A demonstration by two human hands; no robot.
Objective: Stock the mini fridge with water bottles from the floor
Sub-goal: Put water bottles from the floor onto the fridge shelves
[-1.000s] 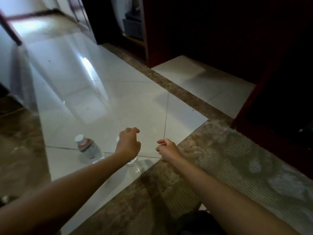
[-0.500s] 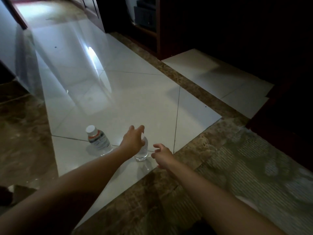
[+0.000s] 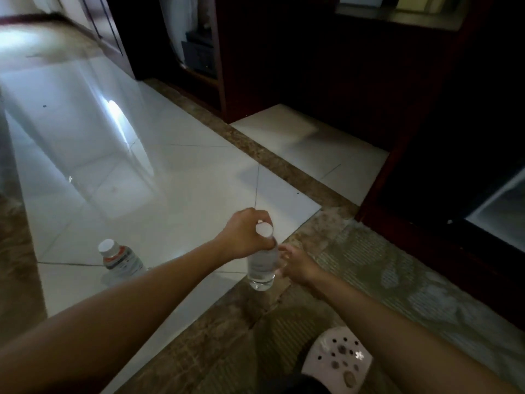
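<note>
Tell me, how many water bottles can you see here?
2. One bottle hangs from the left hand, gripped near its cap. The other bottle stands on the white floor tiles. More may lie outside view.

Single head-worn wide-angle view, looking forward and steeply down onto the tiled floor [image 3: 176, 177] from close above; dark cabinet [image 3: 326, 66] beyond the floor, upper right.

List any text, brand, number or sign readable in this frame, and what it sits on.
No text can be read in this frame.
Label of the bottle on the floor: red and dark bands with print, too blurred to read.
Bottle in the left hand: faint marks on its clear body, not legible.
White perforated shoe: small charms, no lettering visible.
</note>
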